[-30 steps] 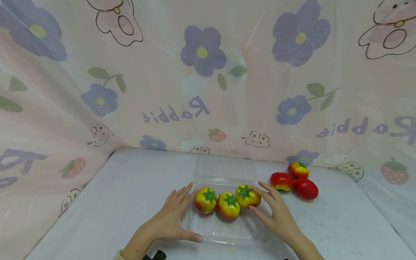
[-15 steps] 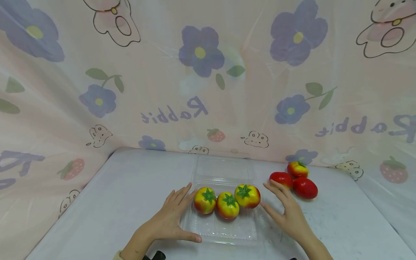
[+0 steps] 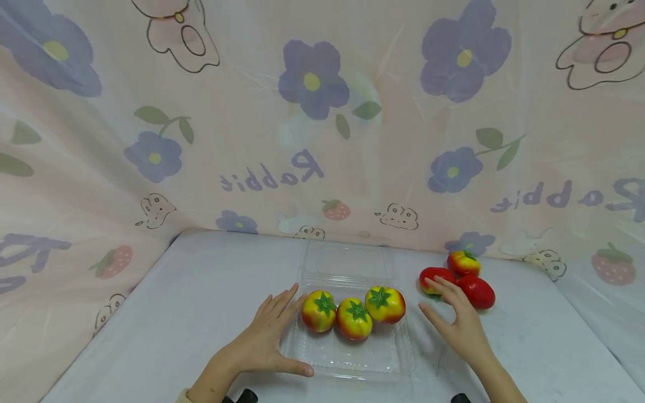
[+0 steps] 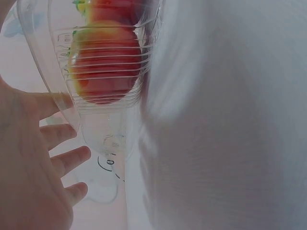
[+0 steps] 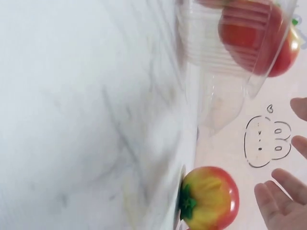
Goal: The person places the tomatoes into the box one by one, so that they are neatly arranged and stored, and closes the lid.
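Observation:
Three yellow-and-red tomatoes with green star-shaped tops, the left (image 3: 318,311), middle (image 3: 354,319) and right (image 3: 385,305), sit in a clear plastic clamshell box (image 3: 353,355). My left hand (image 3: 267,338) lies along the box's left side, fingers spread. In the left wrist view, its fingertips meet the box rim (image 4: 41,52). Right of the box, my right hand (image 3: 461,324) hovers with relaxed fingers and holds nothing. It is nearest three more tomatoes: a red one (image 3: 430,274), partly behind its fingers, another red one (image 3: 476,292), and a yellow-red one (image 3: 462,263) behind them.
The box's lid (image 3: 347,260) lies folded back toward the curtain (image 3: 353,168) with printed flowers and rabbits. A white cloth covers the table (image 3: 211,291). A dark object (image 3: 247,396) shows at the bottom edge by the left wrist.
My right hand has let go of the right tomato in the box and moved right, over toward the loose tomatoes. My left hand has stayed in place.

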`<state>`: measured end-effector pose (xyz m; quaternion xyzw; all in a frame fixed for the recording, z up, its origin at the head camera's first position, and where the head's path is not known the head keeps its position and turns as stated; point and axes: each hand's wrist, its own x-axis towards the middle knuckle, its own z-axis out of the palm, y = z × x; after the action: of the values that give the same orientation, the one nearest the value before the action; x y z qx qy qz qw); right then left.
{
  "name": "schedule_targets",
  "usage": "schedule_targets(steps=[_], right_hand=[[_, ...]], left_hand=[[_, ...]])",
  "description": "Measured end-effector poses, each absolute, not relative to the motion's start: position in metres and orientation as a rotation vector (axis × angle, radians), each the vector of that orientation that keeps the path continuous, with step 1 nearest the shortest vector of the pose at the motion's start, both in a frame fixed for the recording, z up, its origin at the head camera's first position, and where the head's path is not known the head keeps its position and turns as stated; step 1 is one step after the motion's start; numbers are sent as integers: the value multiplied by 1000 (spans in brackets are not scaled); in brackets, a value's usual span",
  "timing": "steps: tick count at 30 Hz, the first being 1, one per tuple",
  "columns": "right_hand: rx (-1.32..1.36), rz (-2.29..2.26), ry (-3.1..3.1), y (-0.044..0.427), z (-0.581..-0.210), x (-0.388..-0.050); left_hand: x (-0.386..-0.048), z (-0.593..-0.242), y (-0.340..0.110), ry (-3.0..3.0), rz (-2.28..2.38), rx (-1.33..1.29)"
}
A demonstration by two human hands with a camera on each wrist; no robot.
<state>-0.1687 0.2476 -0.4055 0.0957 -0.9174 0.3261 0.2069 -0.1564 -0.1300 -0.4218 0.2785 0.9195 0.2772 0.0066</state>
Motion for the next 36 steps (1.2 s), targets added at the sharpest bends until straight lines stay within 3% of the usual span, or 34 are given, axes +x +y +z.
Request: schedule_targets(steps=[36], right_hand=[[70,890,-2647,273,-416,-204]], left_hand=[[-156,-422,-129,2880,862,880]])
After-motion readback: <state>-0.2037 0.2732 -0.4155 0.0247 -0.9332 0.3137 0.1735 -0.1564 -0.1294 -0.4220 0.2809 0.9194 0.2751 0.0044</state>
